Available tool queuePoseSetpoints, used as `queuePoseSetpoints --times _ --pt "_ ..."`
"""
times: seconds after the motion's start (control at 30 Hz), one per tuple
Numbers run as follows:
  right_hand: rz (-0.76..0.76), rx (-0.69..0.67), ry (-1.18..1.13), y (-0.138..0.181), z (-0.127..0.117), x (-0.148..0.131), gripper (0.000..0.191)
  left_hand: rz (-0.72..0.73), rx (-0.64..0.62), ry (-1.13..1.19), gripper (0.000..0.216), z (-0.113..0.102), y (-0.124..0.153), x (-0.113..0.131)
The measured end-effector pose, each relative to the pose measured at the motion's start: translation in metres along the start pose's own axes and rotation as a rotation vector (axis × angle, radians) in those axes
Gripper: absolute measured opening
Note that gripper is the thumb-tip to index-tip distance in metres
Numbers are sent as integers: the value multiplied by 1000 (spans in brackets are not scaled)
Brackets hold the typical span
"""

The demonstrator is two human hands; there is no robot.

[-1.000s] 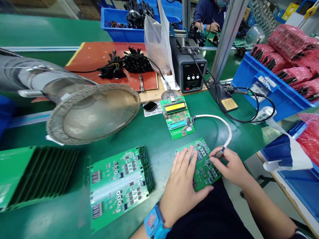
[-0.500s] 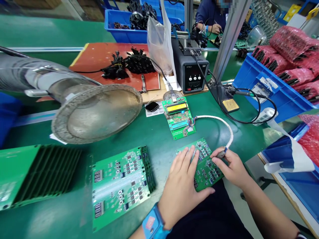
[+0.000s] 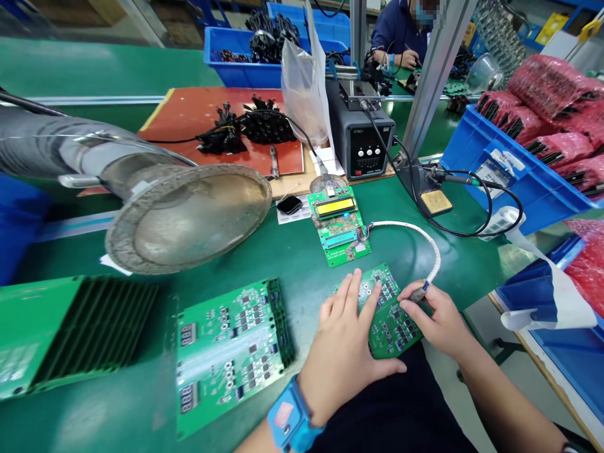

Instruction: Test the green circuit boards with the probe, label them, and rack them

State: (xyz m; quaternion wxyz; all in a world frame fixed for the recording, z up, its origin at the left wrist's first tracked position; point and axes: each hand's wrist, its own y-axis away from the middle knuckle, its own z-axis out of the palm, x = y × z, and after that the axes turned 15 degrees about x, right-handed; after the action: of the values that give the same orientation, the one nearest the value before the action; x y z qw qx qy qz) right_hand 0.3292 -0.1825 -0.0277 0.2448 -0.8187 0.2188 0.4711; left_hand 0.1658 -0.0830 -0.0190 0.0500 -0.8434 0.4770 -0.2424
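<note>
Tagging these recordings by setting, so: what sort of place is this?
Probably an electronics assembly workshop. A soldering station stands toward the back, stacked circuit boards lie on the green bench, and a blue bin holds pink-wrapped items.

Workbench [image 3: 457,264]: green top, glossy
Metal post [image 3: 436,82]: grey, slanting
Floor [image 3: 514,396]: pale, below the workbench's right side
Far surface [image 3: 117,63]: green, beyond a pale strip [image 3: 94,100]
Light: whitish glare [image 3: 78,428] on the workbench
</note>
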Motion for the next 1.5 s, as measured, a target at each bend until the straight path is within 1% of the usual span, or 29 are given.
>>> queuePoseSetpoints --times 0.23,1.23,1.4,1.5 --pt "-13 -1 -2 0 0 1 7 10 18 -10 110 2 1 -1" --pt "15 4 -20 0 0 -2 6 -22 -73 -46 111 -4 -4 4" --pt "28 11 -42 1 -2 -2 6 -38 -86 -48 111 -5 -10 6" --pt "66 17 -77 2 -3 -1 7 -36 -77 -48 109 -5 -12 8"
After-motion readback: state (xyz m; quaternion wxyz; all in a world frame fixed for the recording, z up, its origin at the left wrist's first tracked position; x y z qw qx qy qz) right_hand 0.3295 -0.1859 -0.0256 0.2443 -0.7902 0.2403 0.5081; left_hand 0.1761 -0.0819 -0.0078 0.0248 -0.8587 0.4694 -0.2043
